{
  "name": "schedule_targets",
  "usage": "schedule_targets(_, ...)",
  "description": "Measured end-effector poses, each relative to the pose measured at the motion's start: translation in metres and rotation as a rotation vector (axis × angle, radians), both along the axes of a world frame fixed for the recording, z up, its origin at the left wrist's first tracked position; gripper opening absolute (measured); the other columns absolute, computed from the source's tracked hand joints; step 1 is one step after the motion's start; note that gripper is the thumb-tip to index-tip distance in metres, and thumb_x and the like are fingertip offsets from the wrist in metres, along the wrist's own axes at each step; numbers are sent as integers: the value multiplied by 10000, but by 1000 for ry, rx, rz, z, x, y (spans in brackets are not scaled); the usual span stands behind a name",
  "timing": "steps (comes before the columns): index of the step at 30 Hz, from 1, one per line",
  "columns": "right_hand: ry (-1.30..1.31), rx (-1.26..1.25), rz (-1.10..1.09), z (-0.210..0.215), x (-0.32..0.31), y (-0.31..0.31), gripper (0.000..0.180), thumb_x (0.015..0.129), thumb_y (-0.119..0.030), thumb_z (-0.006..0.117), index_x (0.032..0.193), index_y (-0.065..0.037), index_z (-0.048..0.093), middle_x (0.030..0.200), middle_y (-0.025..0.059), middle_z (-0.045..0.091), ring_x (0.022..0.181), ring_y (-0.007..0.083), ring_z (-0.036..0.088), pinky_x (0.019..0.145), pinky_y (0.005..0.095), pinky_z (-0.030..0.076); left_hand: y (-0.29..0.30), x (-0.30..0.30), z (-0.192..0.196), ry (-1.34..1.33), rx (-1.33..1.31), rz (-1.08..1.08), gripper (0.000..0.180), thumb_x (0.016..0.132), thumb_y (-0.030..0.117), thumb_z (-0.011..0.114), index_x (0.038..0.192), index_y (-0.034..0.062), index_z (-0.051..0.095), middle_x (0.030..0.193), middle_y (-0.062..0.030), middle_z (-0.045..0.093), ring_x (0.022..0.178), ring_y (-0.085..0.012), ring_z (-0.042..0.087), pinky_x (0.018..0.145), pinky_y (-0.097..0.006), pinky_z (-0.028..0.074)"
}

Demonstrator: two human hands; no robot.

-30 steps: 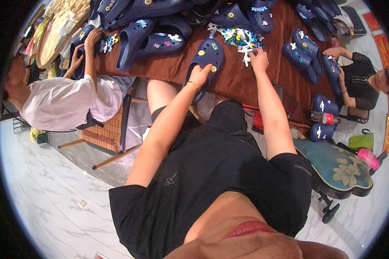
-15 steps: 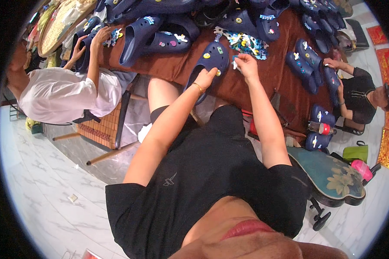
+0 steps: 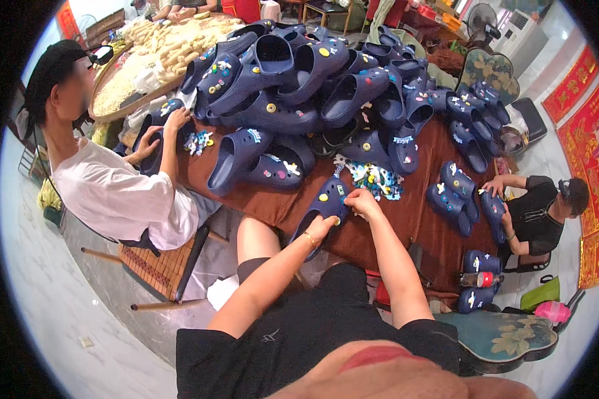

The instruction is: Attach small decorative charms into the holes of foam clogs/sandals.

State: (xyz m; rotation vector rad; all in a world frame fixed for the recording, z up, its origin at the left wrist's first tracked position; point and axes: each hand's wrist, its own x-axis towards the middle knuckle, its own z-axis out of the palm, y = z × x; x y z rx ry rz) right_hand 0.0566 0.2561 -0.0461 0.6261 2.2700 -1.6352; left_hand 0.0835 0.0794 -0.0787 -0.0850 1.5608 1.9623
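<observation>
My left hand point(image 3: 321, 230) grips a navy foam clog point(image 3: 327, 191) by its side, thumb on top, at the near edge of the brown-covered table. Green and yellow charms sit on the clog's upper. My right hand point(image 3: 364, 204) is closed in a pinch against the right side of the toe. The small shoe charm in it is mostly hidden by the fingers. Just beyond the toe lies a heap of loose blue, white and yellow charms point(image 3: 377, 178).
A large pile of navy clogs point(image 3: 266, 116) covers the table's far side. Co-workers handle clogs at left point(image 3: 123, 179) and right point(image 3: 539, 219). A bottle point(image 3: 479, 280) lies on clogs at lower right. Beyond the left co-worker is a basket of corn point(image 3: 113, 106).
My right hand has moved left from beside the clog onto its toe, bringing the small charm. The view has tilted up, showing more of the far pile. My left hand keeps its grip.
</observation>
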Motion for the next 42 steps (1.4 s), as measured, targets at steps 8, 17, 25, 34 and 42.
schedule_targets(8,-234,140,148,29,-27,-3,185,662,-141,711,632,-21,573,534,53,522,391,131,451,362,266,336,1,-8,-2,-115,303,-31,405,684,80,614,1072,18,519,990,-43,569,907,-180,532,818,-320,423)
schedule_targets(17,-383,493,179,48,-42,-21,238,668,-165,741,724,28,612,665,111,620,549,186,600,464,304,477,-7,-5,4,-124,335,-112,454,691,98,614,1115,21,471,1011,-45,539,928,-163,508,834,-300,402)
schedule_targets(25,-213,273,70,41,-14,-18,492,672,-180,735,1050,15,488,748,118,606,590,200,601,518,345,495,-8,-9,0,-167,331,-126,456,686,102,643,1107,24,485,1006,-48,546,912,-164,517,802,-297,422)
schedule_targets(34,750,781,-46,2,29,-45,202,703,-115,636,883,-44,577,865,131,570,801,302,563,711,376,457,-8,-11,14,-156,320,-140,437,696,106,656,1087,-9,497,969,-91,579,829,-188,570,737,-309,464)
schedule_targets(42,535,802,0,24,16,-45,146,682,-137,652,781,-41,604,805,128,597,784,309,580,705,396,463,-6,-5,17,-63,381,-75,314,702,128,656,971,-5,564,872,-88,597,773,-187,583,700,-299,470)
